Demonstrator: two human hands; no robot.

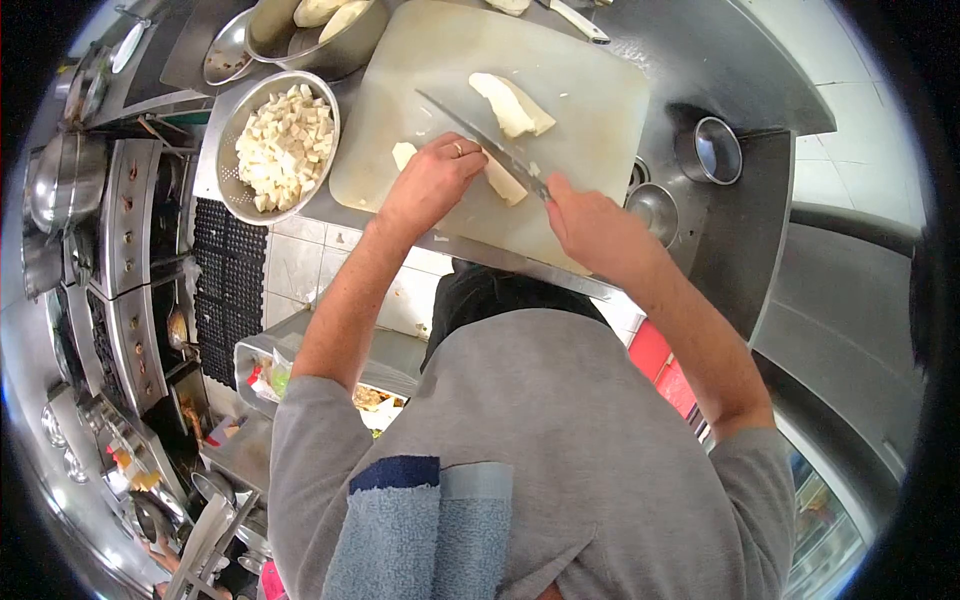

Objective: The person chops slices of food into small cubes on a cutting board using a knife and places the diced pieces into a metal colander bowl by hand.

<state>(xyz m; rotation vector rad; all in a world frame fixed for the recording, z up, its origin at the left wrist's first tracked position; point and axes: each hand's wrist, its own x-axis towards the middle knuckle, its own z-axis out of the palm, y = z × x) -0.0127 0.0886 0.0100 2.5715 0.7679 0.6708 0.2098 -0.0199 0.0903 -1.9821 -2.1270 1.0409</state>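
One knife (pixel 488 140) is sitting in the right fingers (pixel 562 200), a second knife (pixel 578 20) beyond them; one white piece (pixel 507 185) is lying under the left fingers (pixel 465 158), one cutting board (pixel 595 110) beneath both, one colander (pixel 230 185) to their left.

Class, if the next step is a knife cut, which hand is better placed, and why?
Probably the right hand: it grips the long, steel-bladed knife beside the cream-coloured, elongated food piece, while the left hand holds that piece.

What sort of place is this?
Probably a commercial kitchen: there's what looks like a steel range with knobs, a black mat on the floor, and a colander of diced food beside the board.
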